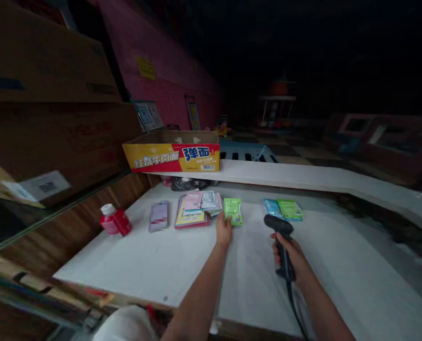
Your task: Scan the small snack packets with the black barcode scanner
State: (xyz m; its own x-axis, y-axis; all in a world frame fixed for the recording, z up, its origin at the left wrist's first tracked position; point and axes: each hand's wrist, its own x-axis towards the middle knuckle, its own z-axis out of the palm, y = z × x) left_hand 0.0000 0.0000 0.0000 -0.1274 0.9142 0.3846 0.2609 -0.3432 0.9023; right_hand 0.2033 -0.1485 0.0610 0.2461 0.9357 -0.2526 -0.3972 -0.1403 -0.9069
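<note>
Gripping a black scanner [281, 241] by its handle, the right hand [291, 255] holds it above the white table [143, 265]. Left hand [224, 231]: fingertips resting on a green packet [233, 210], flat on the table beside a stack of packets [196, 209]. Red bottle [114, 221] lies far left.

My view is dim and soft. Only the white tabletop [154, 265] catches light; the background sinks into black, and the edges bend.
</note>
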